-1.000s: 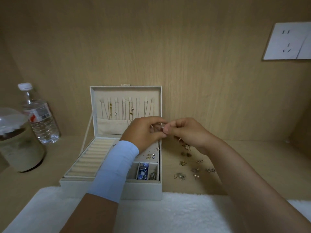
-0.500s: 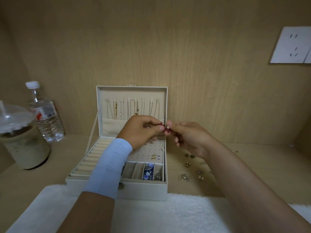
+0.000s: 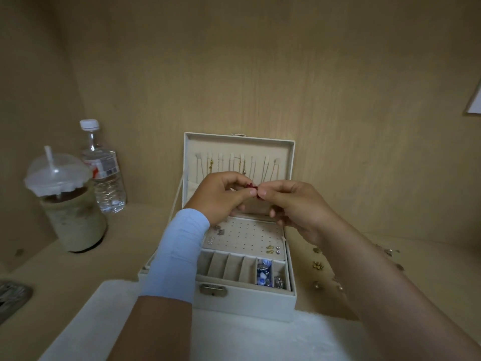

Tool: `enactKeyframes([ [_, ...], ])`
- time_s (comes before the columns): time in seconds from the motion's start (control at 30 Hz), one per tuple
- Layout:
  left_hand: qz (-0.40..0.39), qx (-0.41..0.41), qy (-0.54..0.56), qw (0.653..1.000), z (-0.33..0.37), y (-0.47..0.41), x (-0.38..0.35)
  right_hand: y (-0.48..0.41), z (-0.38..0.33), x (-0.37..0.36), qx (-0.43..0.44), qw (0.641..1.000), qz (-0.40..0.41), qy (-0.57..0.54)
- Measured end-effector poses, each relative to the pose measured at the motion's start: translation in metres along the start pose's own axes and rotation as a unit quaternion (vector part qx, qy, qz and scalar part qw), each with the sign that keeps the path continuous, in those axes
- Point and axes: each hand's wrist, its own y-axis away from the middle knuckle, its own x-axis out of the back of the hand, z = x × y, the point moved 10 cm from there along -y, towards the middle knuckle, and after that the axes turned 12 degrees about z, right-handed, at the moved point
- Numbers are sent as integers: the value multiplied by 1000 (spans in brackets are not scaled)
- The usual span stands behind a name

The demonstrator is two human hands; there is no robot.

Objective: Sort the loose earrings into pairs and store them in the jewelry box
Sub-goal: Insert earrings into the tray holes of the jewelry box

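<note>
Jewelry box (image 3: 247, 306), cream, rectangular, fabric-lined, stands open at centre of the wooden shelf, lid upright with thin chains hanging inside. Its front edge sits on a white fluffy mat (image 3: 234, 340).

Left of the jewelry box: clear plastic cup (image 3: 70, 217) with domed lid and straw, holding a pale brown drink. Just behind the cup, a clear plastic water bottle (image 3: 106, 178) with a white cap.

Above the jewelry box's tray: left hand (image 3: 221, 196), pale blue sleeve on the forearm, and right hand (image 3: 299, 207), bare arm. Fingertips of both meet and pinch one small dark-red earring (image 3: 253, 188) between them, held up in front of the lid.

Right of the jewelry box, on the bare shelf: scattered small gold-toned loose earrings (image 3: 317, 265), lying apart from one another.

Inside the jewelry box: blue-and-white beads (image 3: 263, 276) in a front compartment, second from the right. A few tiny stud earrings (image 3: 273, 250) sit at the right end of the perforated panel.
</note>
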Motion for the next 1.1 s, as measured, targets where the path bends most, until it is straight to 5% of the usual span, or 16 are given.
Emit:
enactKeyframes([
  [0.23,50,94,52,993,-37,-5,47,-16,-23,-48,141,981,4,130],
  [0.5,80,113,13,990,-49,-8,64,-20,-10,-89,250,864,-67,431],
  [0.83,90,103,1,991,-46,-13,67,-15,-2,-107,297,817,-107,483],
  [1.1,79,104,0,991,-48,-14,61,-19,5,-92,235,899,-108,353],
])
